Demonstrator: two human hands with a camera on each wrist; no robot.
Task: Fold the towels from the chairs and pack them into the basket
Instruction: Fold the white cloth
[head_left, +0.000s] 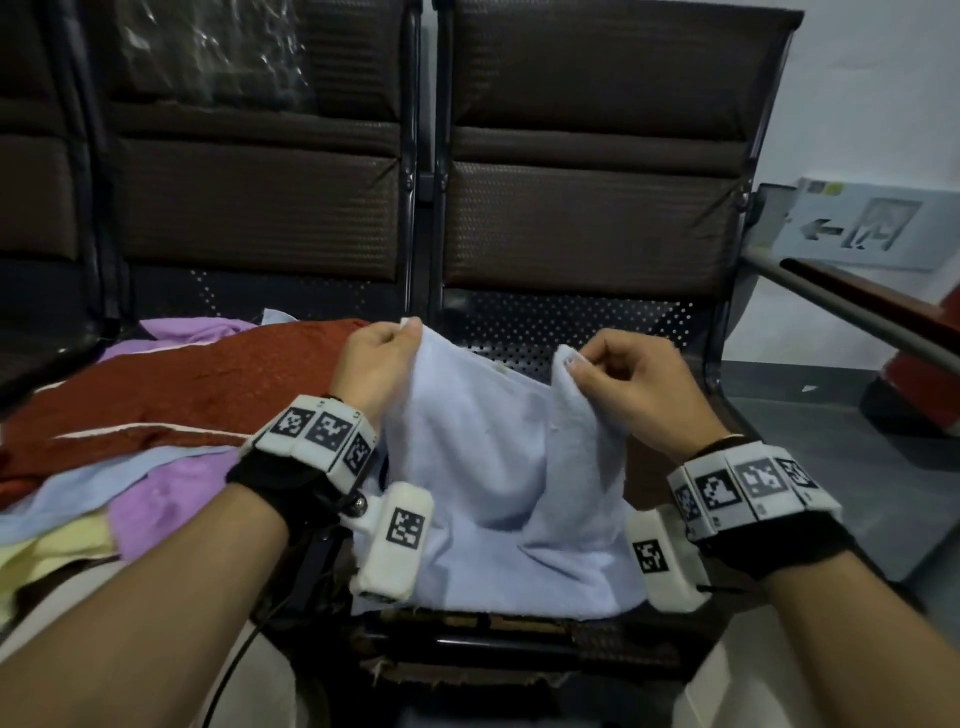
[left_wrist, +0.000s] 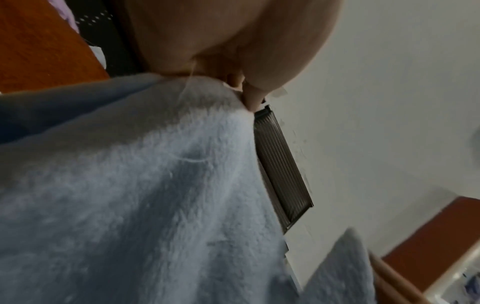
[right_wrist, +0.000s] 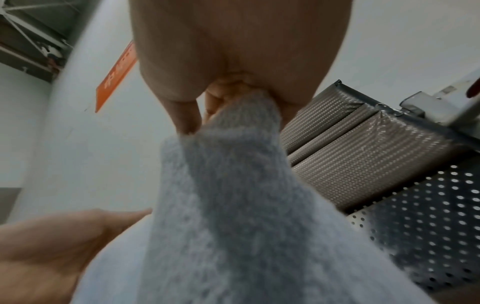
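Right now your left hand (head_left: 376, 358) and right hand (head_left: 631, 384) each pinch an upper corner of the pale blue towel (head_left: 488, 467), raised over the chair seat (head_left: 571, 322). Such shallow fingertip pinches could slip, dropping a corner and skewing your fold.

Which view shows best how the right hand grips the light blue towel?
The right wrist view: the right hand pinches a bunched corner of the light blue towel at close range. The head view shows both hands lifting the towel, but small. The left wrist view shows only the left hand and its corner.
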